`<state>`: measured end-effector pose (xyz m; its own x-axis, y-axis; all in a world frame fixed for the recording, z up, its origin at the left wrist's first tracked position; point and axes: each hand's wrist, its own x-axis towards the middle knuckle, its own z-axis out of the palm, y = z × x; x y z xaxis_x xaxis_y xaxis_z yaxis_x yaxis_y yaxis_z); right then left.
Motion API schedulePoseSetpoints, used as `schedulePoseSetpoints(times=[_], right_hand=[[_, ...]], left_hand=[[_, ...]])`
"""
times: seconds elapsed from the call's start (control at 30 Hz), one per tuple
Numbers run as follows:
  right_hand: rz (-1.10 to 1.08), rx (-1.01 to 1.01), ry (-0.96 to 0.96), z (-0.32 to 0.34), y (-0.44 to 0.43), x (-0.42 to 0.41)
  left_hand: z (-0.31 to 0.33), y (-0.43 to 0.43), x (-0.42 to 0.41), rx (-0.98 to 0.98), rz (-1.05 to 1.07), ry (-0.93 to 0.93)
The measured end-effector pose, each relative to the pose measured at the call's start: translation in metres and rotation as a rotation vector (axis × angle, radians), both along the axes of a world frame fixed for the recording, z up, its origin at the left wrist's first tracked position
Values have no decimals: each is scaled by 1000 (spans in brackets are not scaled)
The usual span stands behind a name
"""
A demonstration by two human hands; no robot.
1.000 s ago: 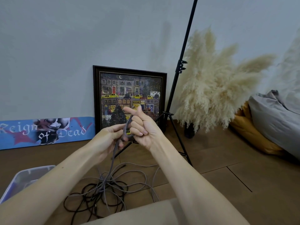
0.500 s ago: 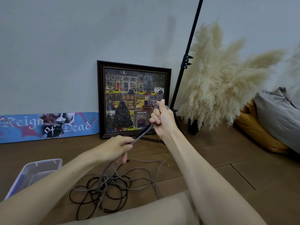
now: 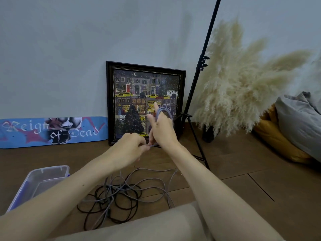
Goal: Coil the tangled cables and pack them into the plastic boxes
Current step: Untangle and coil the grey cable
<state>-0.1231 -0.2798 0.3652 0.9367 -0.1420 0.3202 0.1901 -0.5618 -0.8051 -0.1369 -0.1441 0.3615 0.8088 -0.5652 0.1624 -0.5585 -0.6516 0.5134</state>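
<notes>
Since the frame half a second earlier, we see the left hand (image 3: 131, 147) risen towards the right hand (image 3: 162, 132), so that the taut stretch of grey cable (image 3: 163, 108) between them has shortened to a stub. A loop of that cable now lies over the right hand.

We note the left hand pinching the cable between thumb and curled fingers, just beside the right wrist. The right hand shows its back to us, index finger and thumb raised. Its lower fingers appear curled on the strand, and the loop arches over the knuckles. From the left hand the cable drops to the cable tangle (image 3: 118, 193), grey and black strands heaped on the floor below both forearms, which cross in front of part of it. A clear plastic box (image 3: 44, 179) sits to the left of the tangle, partly hidden by the left forearm.

Behind the hands a framed picture (image 3: 132, 94) leans on the wall, with a skateboard deck (image 3: 31, 132) to its left and a black light stand (image 3: 199, 79) to its right. Further right we find pampas grass (image 3: 243, 87), a grey cushion (image 3: 298, 124) and a yellow cushion (image 3: 276, 143). The wooden floor (image 3: 243, 197) is dark brown, the wall (image 3: 69, 40) pale grey.
</notes>
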Motion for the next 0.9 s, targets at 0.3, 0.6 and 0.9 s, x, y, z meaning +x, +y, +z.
schedulePoseSetpoints(times=[0.3, 0.6, 0.9], right_hand=[[77, -236, 115, -7, 13, -3], [587, 404, 717, -10, 23, -14], [1038, 841, 759, 5, 17, -21]], left_hand=[[19, 29, 26, -94, -20, -118], [28, 42, 29, -323, -12, 23], [25, 46, 32, -895, 39, 625]])
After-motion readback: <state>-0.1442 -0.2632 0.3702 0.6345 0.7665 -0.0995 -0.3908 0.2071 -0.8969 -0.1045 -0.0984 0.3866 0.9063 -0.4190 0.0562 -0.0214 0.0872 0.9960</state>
